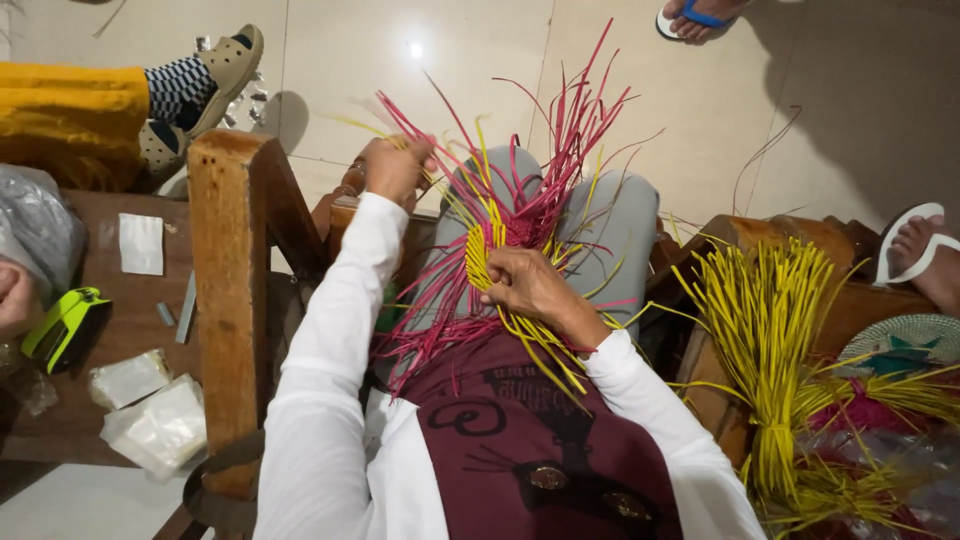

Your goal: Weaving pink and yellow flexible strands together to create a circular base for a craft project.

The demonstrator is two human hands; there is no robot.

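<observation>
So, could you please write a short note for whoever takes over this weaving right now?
Left hand: raised, pinching strand ends pulled out from the weave.
Right hand: pressing on the woven patch on the lap.
Done: a small yellow woven section among pink strands.
Left: most pink and yellow strands stand loose, unwoven.
Spare yellow bundle lies on the person's right; a green device and packets sit on the table to the left.

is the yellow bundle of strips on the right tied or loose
Tied. The yellow bundle is cinched narrow near its lower end by a yellow band, and its strips fan out wide above that point.
</observation>
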